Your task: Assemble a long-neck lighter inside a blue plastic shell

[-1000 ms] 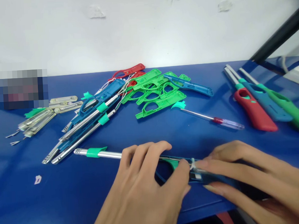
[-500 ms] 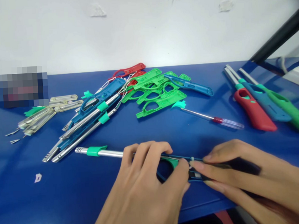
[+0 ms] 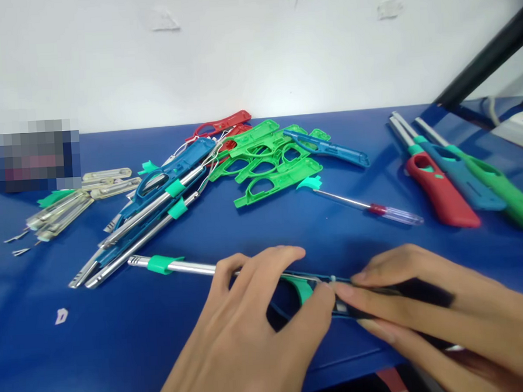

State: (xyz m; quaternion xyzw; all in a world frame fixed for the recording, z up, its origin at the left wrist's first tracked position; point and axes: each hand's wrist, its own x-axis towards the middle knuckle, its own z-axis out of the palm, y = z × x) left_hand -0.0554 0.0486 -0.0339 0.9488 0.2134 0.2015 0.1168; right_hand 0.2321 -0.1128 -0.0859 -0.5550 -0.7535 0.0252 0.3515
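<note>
An opened blue lighter point(image 3: 199, 268) lies near the front edge, its metal tube pointing left with a green collar point(image 3: 160, 264) around it. My left hand point(image 3: 255, 325) is closed over the lighter's middle, its thumb pressing near a small white part point(image 3: 333, 280) inside the casing. Beside that thumb shows a green trigger point(image 3: 302, 288) in the casing's loop. My right hand point(image 3: 443, 309) grips the handle end, fingertips against the same small part and the casing's sides. My fingers hide much of the inside.
Green casing halves point(image 3: 278, 181) and blue lighters with tubes point(image 3: 152, 207) lie beyond my hands. Clear fuel tanks point(image 3: 65, 215) are at left. A screwdriver point(image 3: 389, 212) lies right of centre, near a red lighter point(image 3: 445, 192) and others. A black bar point(image 3: 486, 55) slants at right.
My left index finger has lifted and stretched a little, and its thumb has shifted slightly right, closer to the right fingertips. The whole view has shifted slightly.
</note>
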